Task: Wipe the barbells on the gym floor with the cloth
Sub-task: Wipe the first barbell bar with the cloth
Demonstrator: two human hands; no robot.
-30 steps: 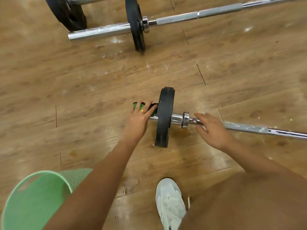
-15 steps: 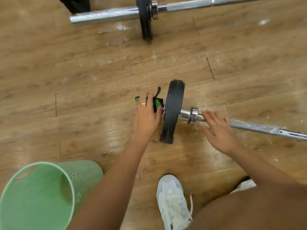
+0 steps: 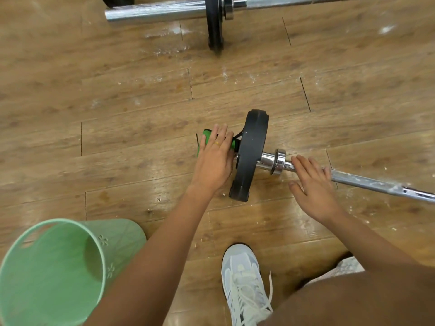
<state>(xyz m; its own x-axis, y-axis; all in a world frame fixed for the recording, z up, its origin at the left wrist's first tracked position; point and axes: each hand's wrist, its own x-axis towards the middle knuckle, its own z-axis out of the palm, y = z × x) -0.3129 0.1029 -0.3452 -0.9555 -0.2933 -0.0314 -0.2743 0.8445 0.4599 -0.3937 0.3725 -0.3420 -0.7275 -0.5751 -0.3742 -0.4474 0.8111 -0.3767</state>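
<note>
head view: person crouches over the near barbell (image 3: 367, 182), which lies on the wood floor (image 3: 117, 137). left hand (image 3: 215, 158) has its grip wrapped over the green cloth (image 3: 204, 140), bunched on the outer sleeve end just left of the black plate (image 3: 253, 151); the sleeve itself is hidden under hand and cloth. right hand (image 3: 315, 187) has its grip released, fingers straight, lying on the bar just beside the chrome collar (image 3: 279, 162), likely steadying it so it doesn't roll. step in hand looks like wiping the sleeve end of this barbell. the shaft to the right shows white chalky smears, so most of the bar looks not yet wiped. next move probably calls for rubbing round the sleeve, then bringing the cloth past the plate to the collar and shaft while the other hand braces the bar. far barbell (image 3: 155, 12) lies at the top edge, well apart, untouched. green bin (image 3: 47, 267) stands at lower left, white shoe (image 3: 244, 283) at bottom centre.
</note>
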